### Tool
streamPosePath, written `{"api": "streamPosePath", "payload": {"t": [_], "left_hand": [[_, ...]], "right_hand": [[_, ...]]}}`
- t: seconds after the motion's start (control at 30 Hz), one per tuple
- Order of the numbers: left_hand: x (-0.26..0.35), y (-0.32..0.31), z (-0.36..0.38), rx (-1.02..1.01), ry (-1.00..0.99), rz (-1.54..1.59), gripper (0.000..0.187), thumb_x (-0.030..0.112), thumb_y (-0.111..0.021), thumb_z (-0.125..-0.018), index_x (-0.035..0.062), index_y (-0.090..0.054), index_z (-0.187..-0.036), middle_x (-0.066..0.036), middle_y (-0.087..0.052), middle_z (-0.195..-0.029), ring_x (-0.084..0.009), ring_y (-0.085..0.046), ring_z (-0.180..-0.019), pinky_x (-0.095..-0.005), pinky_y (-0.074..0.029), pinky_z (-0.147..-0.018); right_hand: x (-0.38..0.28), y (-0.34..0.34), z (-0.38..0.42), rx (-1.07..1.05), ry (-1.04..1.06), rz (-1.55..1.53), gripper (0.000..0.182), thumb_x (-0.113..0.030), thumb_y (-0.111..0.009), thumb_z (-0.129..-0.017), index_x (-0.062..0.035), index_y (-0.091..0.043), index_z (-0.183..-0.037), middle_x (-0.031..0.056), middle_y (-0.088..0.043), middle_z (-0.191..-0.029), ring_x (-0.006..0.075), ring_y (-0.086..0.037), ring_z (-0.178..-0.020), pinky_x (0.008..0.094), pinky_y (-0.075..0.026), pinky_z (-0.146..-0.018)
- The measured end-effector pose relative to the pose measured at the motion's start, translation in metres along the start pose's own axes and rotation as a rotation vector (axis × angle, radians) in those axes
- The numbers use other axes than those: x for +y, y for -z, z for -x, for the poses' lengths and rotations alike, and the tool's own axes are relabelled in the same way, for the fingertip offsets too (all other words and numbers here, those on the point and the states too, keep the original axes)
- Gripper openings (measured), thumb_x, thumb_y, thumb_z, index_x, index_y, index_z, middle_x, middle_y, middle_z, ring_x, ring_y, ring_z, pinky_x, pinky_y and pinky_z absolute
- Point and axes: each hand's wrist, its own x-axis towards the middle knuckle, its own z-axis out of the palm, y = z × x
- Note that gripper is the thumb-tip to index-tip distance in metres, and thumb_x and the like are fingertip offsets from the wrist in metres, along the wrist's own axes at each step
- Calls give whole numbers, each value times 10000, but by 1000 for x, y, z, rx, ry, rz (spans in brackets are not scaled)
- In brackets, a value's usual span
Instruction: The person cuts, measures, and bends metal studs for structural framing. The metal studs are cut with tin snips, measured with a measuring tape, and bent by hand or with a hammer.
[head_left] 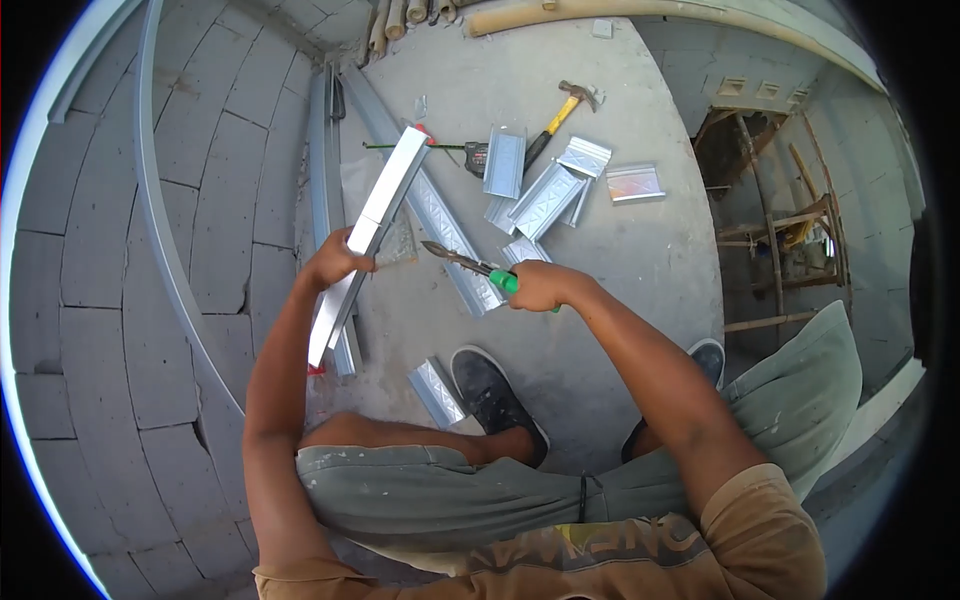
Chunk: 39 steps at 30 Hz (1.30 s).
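My left hand grips a long silver metal channel near its middle, holding it slanted above the concrete floor. My right hand is closed on the green handles of tin snips, whose dark blades point left toward the channel and stop a short way from it. Both arms reach forward over my knees and dark shoes.
Several cut metal channel pieces lie on the floor ahead, with a yellow-handled hammer and a dark tool beyond them. Long metal tracks lie along the floor. A grey block wall stands left; wooden scaffolding right.
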Motion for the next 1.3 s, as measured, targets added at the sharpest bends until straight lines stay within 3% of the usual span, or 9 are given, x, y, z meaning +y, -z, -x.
{"api": "streamPosePath", "payload": {"t": [0.2, 0.3, 0.37, 0.6, 0.67, 0.7, 0.83, 0.93, 1.3], "left_hand": [[-29, -38, 21, 317, -55, -470, 913, 344, -827, -627, -132, -460, -1314, -286, -610, -1178, -403, -624, -1071, -410, -494, -935], [-34, -95, 31, 434, -212, -506, 905, 366, -833, -647, -96, -443, -1321, -253, -572, -1211, -409, -575, -1111, -465, -447, -970], [-43, -138, 27, 390, -206, -478, 898, 351, -830, -659, -46, -422, -1353, -219, -522, -1283, -379, -503, -1184, -495, -385, -994], [-23, -246, -4, 378, -281, -279, 877, 375, -845, -656, -19, -441, -1327, -166, -521, -1256, -336, -490, -1149, -475, -375, -938], [-23, -251, -10, 384, -320, -268, 872, 388, -842, -663, -22, -446, -1322, -164, -520, -1248, -331, -489, -1137, -471, -376, -931], [-24, -251, -11, 394, -356, -277, 868, 402, -839, -670, -25, -451, -1318, -163, -520, -1240, -325, -488, -1125, -468, -378, -924], [-27, -252, -13, 452, -408, -230, 865, 482, -818, -690, -28, -469, -1295, -162, -515, -1195, -326, -478, -1097, -469, -380, -904], [-26, -251, -21, 464, -388, -233, 825, 528, -781, -709, -31, -499, -1245, -167, -508, -1176, -327, -479, -1072, -465, -379, -879], [-21, -250, -37, 455, -367, -317, 779, 590, -715, -744, -48, -520, -1147, -159, -501, -1093, -308, -488, -999, -454, -377, -839]], "right_hand": [[51, -4, 29, -146, -165, 398, 516, -354, -742, -720, 54, -652, -1024, 242, -679, -1034, 358, -666, -955, 452, -521, -826], [66, 5, 23, 94, 6, 425, 831, -519, -798, -714, 109, -590, -1216, 262, -654, -1149, 365, -651, -1060, 413, -520, -907], [38, 33, 15, 752, -103, -327, 1044, -626, -798, -696, 145, -490, -1329, 293, -630, -1192, 369, -630, -1123, 372, -502, -962], [19, 75, -8, 574, -239, 20, 931, -646, -744, -735, 143, -589, -1204, 307, -642, -1143, 374, -650, -1071, 409, -528, -895], [22, 85, -19, 321, -287, 453, 892, -689, -717, -720, 125, -654, -1079, 305, -653, -1090, 392, -656, -1002, 435, -534, -850], [25, 78, -21, 433, -256, 568, 845, -716, -697, -709, 105, -691, -910, 295, -673, -963, 413, -660, -900, 448, -532, -804], [41, 82, -39, 413, -180, 431, 795, -699, -710, -708, 91, -701, -802, 276, -677, -797, 402, -675, -792, 432, -527, -744], [59, 70, -49, 449, -217, 88, 712, -535, -819, -719, 123, -691, -958, 210, -711, -917, 259, -684, -846, 377, -519, -748], [60, 71, -66, 398, -312, -285, 643, -342, -859, -742, 90, -644, -1167, 169, -693, -1095, 232, -649, -1015, 352, -502, -870]]}}
